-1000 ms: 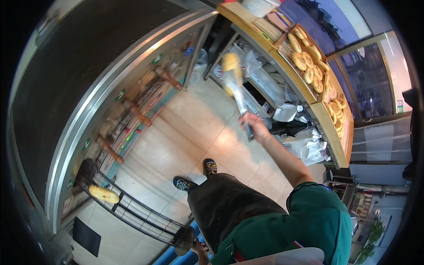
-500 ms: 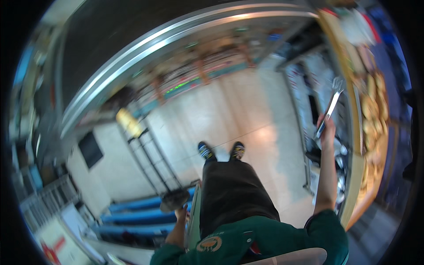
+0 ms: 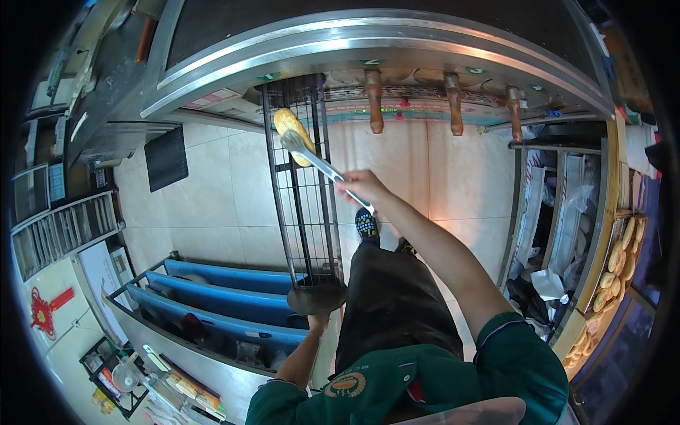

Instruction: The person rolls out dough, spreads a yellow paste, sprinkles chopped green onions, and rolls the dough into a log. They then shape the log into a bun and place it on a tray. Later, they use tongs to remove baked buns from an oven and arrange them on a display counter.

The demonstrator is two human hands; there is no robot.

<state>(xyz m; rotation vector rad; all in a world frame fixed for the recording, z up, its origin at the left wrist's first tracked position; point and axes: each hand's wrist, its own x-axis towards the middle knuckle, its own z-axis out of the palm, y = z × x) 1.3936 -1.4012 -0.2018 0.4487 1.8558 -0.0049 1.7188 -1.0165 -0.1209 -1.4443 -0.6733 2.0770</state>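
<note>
My left hand [image 3: 319, 323] is closed at the near end of a long black wire rack [image 3: 287, 212], partly hidden beneath the dark rounded plate [image 3: 316, 300] there. The rack stretches away from me, its far end at the oven front. One golden, oblong flatbread [image 3: 286, 120] lies near that far end. My right hand [image 3: 365, 188] is closed around metal tongs [image 3: 324, 168], reaching across from the right. The tongs' tips rest against or over the bread; I cannot tell whether they pinch it.
A steel-edged oven counter [image 3: 397, 32] with wooden handles [image 3: 453, 106] below it spans the front. Blue bins [image 3: 227, 280] stand at the lower left. Several flatbreads [image 3: 620, 258] fill a wooden shelf on the right, above bags and trays [image 3: 556, 205]. A black mat [image 3: 167, 159] lies on the floor.
My right hand with the tongs has swung from beside the right-hand shelf to the bread on the rack. The view has turned, and the rack now points straight at the oven front.
</note>
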